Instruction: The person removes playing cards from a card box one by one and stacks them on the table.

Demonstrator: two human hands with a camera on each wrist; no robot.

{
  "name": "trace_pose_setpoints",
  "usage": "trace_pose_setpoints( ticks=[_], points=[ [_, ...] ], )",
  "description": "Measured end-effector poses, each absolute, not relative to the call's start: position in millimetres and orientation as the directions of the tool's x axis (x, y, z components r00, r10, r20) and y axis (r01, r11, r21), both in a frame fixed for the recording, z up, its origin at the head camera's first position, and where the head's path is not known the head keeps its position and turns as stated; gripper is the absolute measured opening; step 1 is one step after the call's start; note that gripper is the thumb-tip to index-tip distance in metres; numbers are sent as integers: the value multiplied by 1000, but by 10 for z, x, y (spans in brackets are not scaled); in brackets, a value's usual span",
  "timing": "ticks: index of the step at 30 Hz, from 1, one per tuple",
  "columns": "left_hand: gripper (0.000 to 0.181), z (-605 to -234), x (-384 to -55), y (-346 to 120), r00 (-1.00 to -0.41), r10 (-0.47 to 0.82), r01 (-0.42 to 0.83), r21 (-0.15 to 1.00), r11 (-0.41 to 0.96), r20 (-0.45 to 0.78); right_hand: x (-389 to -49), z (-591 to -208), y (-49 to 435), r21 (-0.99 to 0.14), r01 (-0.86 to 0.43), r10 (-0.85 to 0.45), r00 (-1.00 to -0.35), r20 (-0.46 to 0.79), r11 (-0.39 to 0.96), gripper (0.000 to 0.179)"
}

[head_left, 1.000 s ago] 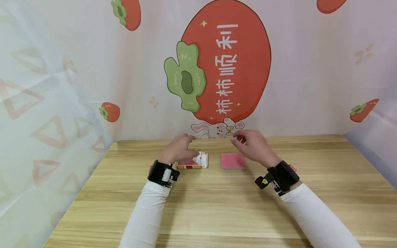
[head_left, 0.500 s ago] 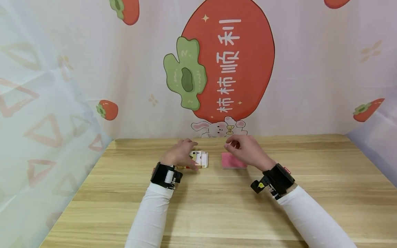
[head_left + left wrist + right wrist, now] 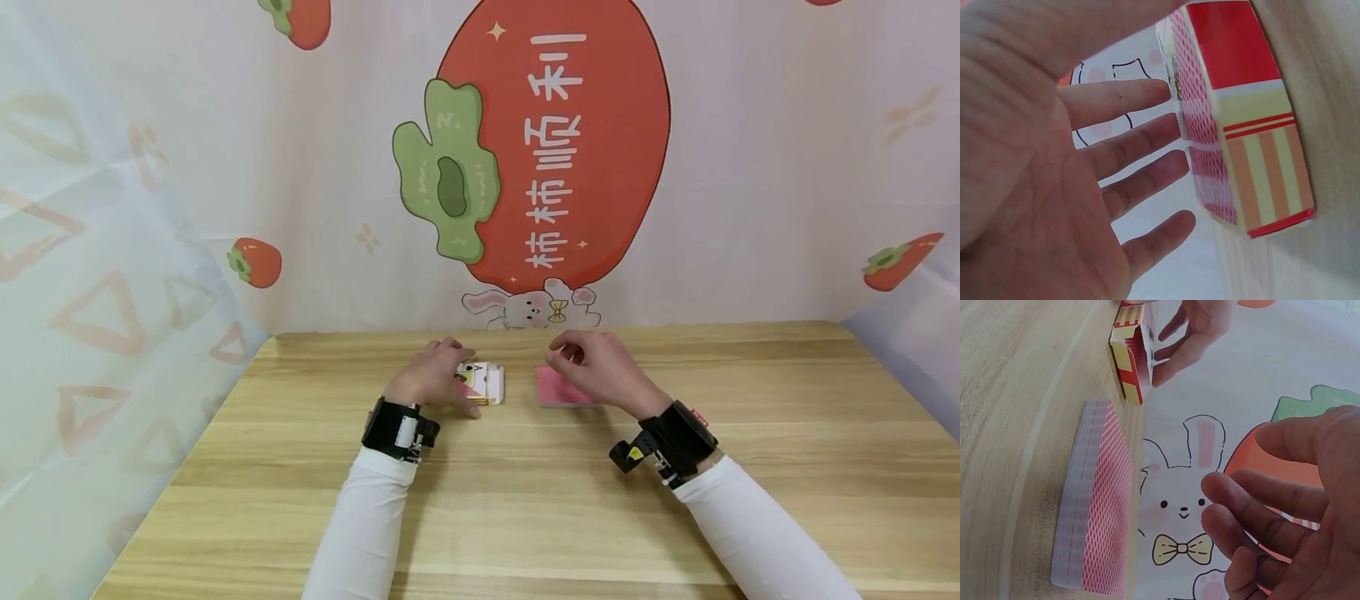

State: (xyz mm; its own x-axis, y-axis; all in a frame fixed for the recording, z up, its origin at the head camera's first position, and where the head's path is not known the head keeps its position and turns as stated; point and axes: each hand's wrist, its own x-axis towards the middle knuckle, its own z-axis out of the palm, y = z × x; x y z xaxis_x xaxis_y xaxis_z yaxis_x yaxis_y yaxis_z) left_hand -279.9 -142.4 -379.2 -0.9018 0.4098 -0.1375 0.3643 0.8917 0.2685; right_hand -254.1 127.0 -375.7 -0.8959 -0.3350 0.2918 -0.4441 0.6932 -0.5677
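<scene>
A playing-card box [image 3: 495,385], printed with an ace and a red pattern, lies flat on the table. Its open end faces right, as the right wrist view shows. My left hand [image 3: 429,375] spans the box from above, thumb on the near side and straight fingers [image 3: 1141,144] toward the far side. Whether the fingertips touch it I cannot tell. To the right lies a squared deck of cards [image 3: 1107,506], red patterned back up. My right hand [image 3: 603,371] hovers over the deck's right part, fingers loosely bent, holding nothing and apart from the cards.
The wooden table [image 3: 480,500] stretches toward me and to both sides. Behind it hangs a cloth backdrop [image 3: 337,167] with a large persimmon and a rabbit print, close beyond both hands. A gap of bare wood separates box and deck.
My left hand has come down around the box, its thumb moving to the near side. My right hand has shifted left and lower, over the deck. Box and deck stay in place.
</scene>
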Motion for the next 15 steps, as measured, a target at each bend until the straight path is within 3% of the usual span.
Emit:
trace_pose_setpoints(
  ticks=[15],
  points=[
    [81, -3813, -2886, -1358, -895, 414, 367, 252, 896, -167, -2589, -3765, 1308, -587, -428, -327, -904, 276, 687, 29]
  ],
)
